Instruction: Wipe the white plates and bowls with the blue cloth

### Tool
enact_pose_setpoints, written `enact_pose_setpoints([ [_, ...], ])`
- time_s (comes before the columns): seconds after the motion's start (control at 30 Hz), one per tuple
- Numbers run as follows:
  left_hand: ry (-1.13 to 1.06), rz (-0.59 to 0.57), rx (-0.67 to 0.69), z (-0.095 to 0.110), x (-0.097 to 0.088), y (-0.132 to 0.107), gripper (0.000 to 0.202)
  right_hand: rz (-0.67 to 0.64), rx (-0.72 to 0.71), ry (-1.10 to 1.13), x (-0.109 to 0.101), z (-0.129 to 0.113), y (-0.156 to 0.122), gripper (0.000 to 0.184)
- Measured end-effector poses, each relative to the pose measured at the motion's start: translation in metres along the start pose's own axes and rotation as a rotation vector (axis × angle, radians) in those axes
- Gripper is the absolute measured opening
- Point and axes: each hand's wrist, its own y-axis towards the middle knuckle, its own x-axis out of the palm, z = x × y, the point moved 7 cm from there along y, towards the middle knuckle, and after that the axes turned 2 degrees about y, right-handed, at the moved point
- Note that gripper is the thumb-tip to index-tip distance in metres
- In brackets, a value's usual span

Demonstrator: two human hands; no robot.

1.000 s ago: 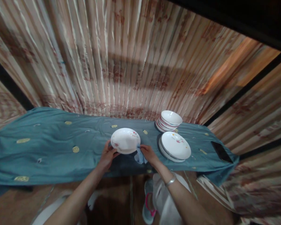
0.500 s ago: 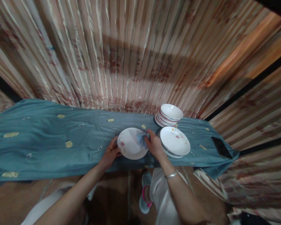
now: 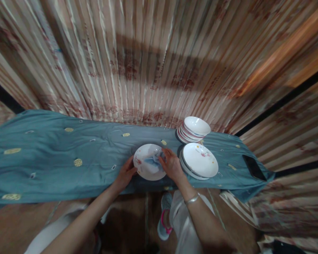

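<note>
A white plate (image 3: 145, 173) with a floral pattern is held above the teal cloth, close to the front edge. My left hand (image 3: 125, 173) grips its left rim, thumb on top and fingers underneath. My right hand (image 3: 172, 164) is at the plate's right side, its fingers closed on a light blue cloth (image 3: 152, 161) that lies against the plate's face. Just right of that hand stands a stack of floral plates (image 3: 200, 160). Behind the stack is a pile of white bowls (image 3: 197, 126).
The teal tablecloth (image 3: 50, 158) with yellow pineapple prints covers the long narrow table. A black phone (image 3: 254, 167) lies near its right end. Pleated curtains (image 3: 137, 70) hang behind and to the right, and dark metal bars (image 3: 281, 100) cross at the right.
The blue cloth has moved left and spread across the middle of the plate. My right hand has turned slightly, while my left hand keeps its hold on the rim.
</note>
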Motion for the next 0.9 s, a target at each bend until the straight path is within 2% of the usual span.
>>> enact_pose_setpoints([
  [0.13,0.065,-0.002,0.046,-0.001,-0.004,0.003,0.064,-0.159,0.034,-0.044,0.024,-0.001,-0.002,0.026],
  [0.2,0.055,-0.005,0.028,-0.001,-0.004,0.002,0.064,-0.189,0.057,-0.051,0.035,0.001,0.0,0.027],
  [0.4,0.017,-0.012,-0.027,0.001,-0.002,-0.001,0.064,-0.117,0.079,0.002,0.05,0.004,0.017,0.033],
  [0.57,0.015,0.006,-0.022,-0.003,-0.007,0.0,0.064,-0.102,0.118,-0.023,0.056,-0.007,0.029,0.036],
  [0.67,-0.005,0.005,-0.03,-0.006,-0.007,0.0,0.064,-0.117,0.128,0.039,0.062,-0.016,0.032,0.039],
  [0.9,-0.027,0.002,-0.049,-0.002,-0.003,-0.002,0.06,-0.145,-0.035,0.295,0.077,-0.037,0.035,0.05],
])
